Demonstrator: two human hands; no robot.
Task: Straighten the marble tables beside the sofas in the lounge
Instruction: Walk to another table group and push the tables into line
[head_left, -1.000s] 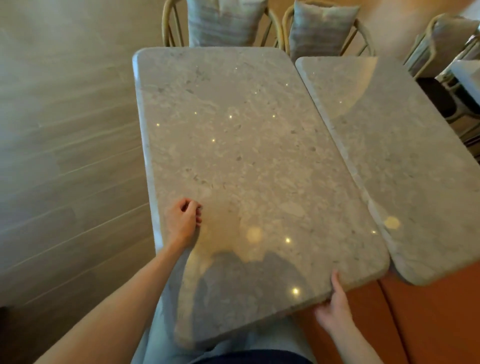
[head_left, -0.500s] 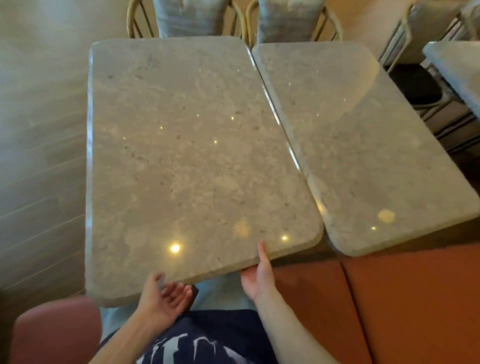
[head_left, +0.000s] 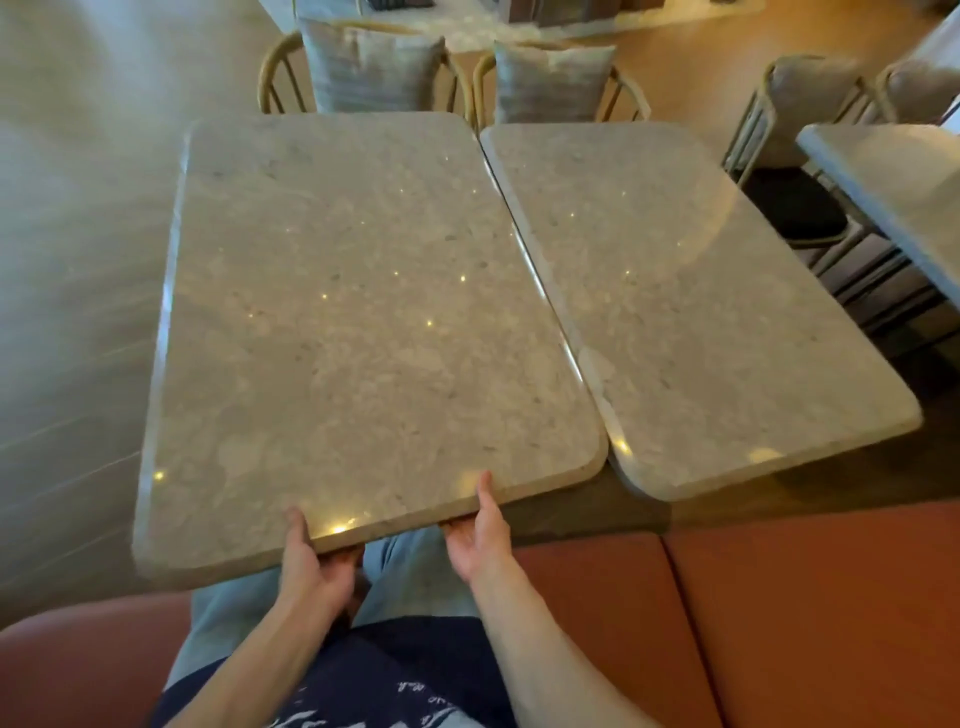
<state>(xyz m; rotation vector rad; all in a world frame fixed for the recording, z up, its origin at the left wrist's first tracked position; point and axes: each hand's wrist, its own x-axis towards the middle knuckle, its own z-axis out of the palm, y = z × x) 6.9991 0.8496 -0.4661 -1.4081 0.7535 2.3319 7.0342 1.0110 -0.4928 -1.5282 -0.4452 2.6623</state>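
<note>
Two grey marble tables stand side by side in front of me. The left marble table (head_left: 358, 322) is the nearer one, and both my hands grip its near edge. My left hand (head_left: 311, 564) has its thumb on top and its fingers under the slab. My right hand (head_left: 480, 530) holds the same edge further right, thumb on top. The right marble table (head_left: 696, 306) lies close alongside, with a thin gap between the two that widens toward me. It is angled slightly, its near end swung to the right.
An orange-red sofa (head_left: 779, 613) runs under me and to the right. Two wicker chairs with grey cushions (head_left: 363, 67) (head_left: 550, 78) stand at the far ends. More chairs (head_left: 795, 171) and a third marble table (head_left: 898, 182) are at the right. Wooden floor lies left.
My left hand came off the table's top at the left, dropped to the near edge and took hold of it. My right hand slid left along that edge. The tables now look nearly parallel.
</note>
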